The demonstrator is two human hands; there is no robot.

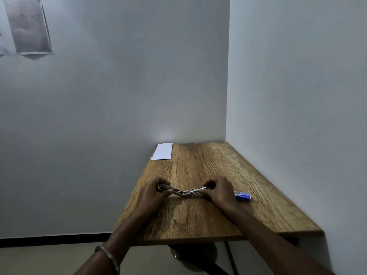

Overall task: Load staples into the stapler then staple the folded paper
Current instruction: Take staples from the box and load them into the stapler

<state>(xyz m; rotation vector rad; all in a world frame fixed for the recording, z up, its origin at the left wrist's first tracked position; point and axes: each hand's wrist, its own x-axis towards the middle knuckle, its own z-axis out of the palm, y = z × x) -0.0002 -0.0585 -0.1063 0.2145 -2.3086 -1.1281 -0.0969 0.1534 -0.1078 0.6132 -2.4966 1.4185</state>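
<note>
Between my two hands, low over the near middle of the table (198, 219), the stapler (185, 191) lay swung wide open, its two halves making a shallow V with the hinge at the bottom, at or just above the wood. My left hand (153, 192) was pinched around the dark, yellow-tipped end, fingers curled over it. My right hand (217, 192) gripped the metal end that carries the staple channel, thumb and fingertips pressed together on it. Both hands were closed on the tool, neither spread.

I judged the step to be opening the stapler for loading, with no staples in yet that I could make out; the channel was too small to read clearly. To do it well, I reckoned the left hand should keep the top arm pinned back so it could not snap shut, and the channel should face up and sit level before anything went in. The right hand would have to let go to reach the small blue staple box (242, 196), which sat just beside it on the table, so the left would need to steady the whole tool alone.

Farther off, the folded paper (162, 151) lay at the far left corner, well apart from the hands, against the wall (99, 116).
</note>
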